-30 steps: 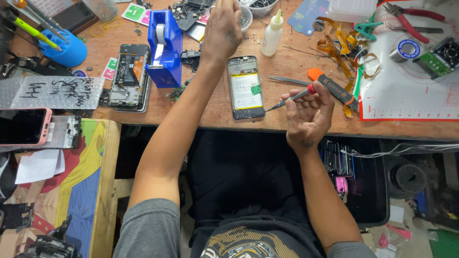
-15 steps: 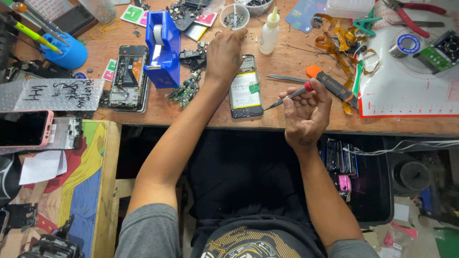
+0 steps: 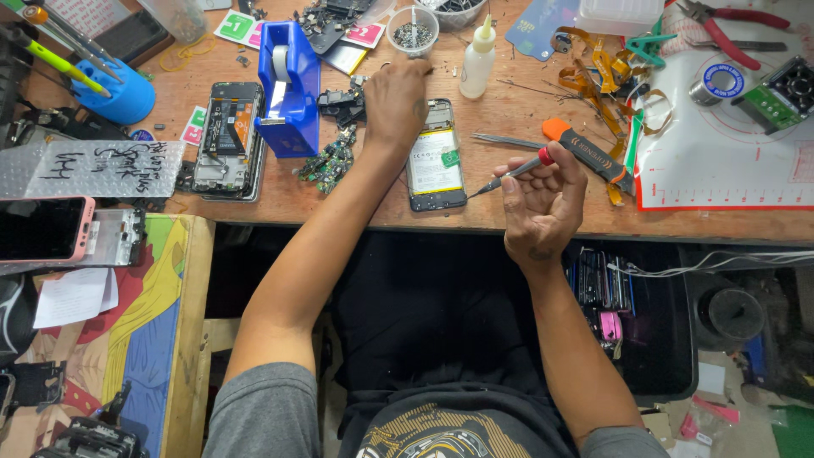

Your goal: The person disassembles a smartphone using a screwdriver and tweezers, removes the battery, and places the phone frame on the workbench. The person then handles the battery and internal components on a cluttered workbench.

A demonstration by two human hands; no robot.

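The opened phone [image 3: 435,157] lies face down on the wooden bench [image 3: 509,216], its back cover off and its battery showing, near the bench's front edge.

The left hand [image 3: 397,102] rests on the phone's top end, knuckles up and fingers curled down together onto the bench; what the fingertips press or pinch there I cannot tell. The right hand [image 3: 539,199] sits just right of the phone, over the bench edge, fingers curled into a loose fist that pinches a thin screwdriver [image 3: 509,174]. The tool's tip points left, close to the phone's lower right corner, and its red cap pokes out above the fingers.

Just beyond the right hand, right of the phone, lie tweezers [image 3: 507,141] and an orange-and-black pry tool [image 3: 585,151]. Behind the phone stand a small cup of screws [image 3: 412,31] and a white dropper bottle [image 3: 477,58]. Left of the phone is a heap of small circuit parts [image 3: 326,161], then a blue tape dispenser [image 3: 288,89], then a second stripped phone [image 3: 227,140]. Far right of the phone a white mat [image 3: 729,161] carries a solder reel [image 3: 717,82], with red pliers [image 3: 733,25] behind it.
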